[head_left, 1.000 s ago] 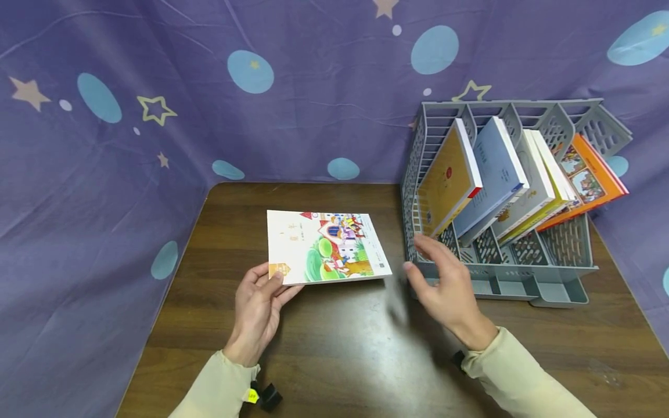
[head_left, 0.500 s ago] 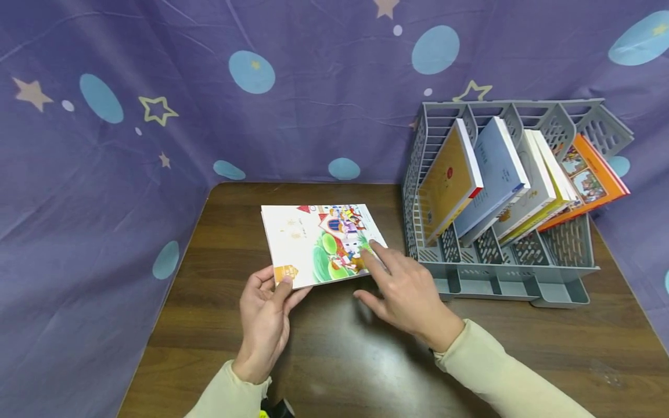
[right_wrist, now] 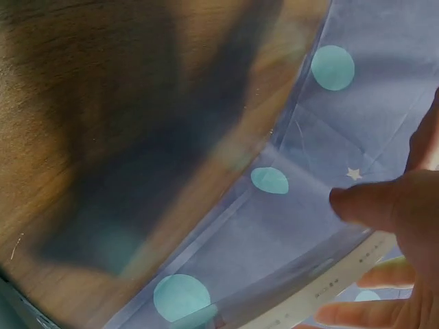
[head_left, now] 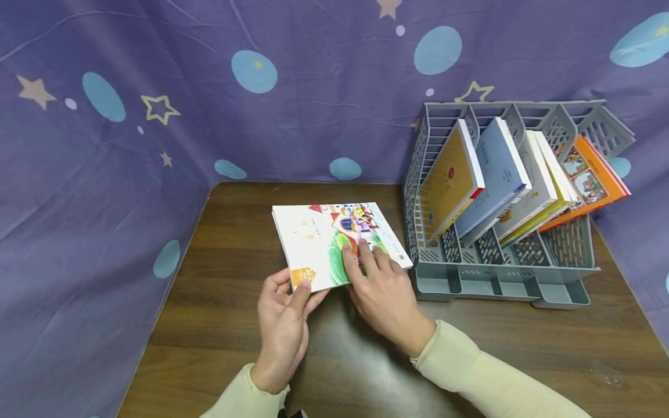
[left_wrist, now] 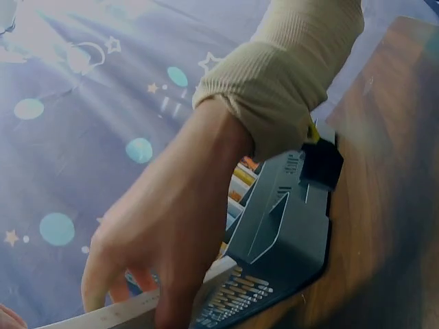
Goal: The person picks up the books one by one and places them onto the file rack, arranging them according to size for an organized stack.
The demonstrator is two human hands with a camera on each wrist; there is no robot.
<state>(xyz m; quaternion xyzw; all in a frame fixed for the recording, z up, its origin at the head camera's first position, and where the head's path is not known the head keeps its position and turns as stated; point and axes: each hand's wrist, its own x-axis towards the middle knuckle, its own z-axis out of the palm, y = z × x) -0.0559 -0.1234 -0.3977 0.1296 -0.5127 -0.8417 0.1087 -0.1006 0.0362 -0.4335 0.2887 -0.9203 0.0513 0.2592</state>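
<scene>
In the head view a thin white picture book (head_left: 313, 244), with a coloured castle and green bushes on its cover, is held tilted between both hands over the table. My left hand (head_left: 284, 331) pinches its near left corner, thumb on the cover and fingers reaching behind. The right hand (head_left: 384, 296) grips the near edge farther right, its fingers spread over the green bushes and its thumb hidden below. Part of the cover picture is covered by those fingers. In the left wrist view, the book's pale edge (left_wrist: 113, 312) runs between fingers and thumb.
A grey divided book rack (head_left: 522, 273) stands to the right, close to the book's right corner. A yellow-brown book (head_left: 449, 180), a blue book (head_left: 493, 174), pale books (head_left: 535, 186) and an orange book (head_left: 598, 180) lean in it. A purple patterned curtain (head_left: 303, 133) hangs behind and left.
The right hand has come left from beside the rack onto the book and now grips its near edge. The left hand has moved a little right with the book, which has turned slightly.
</scene>
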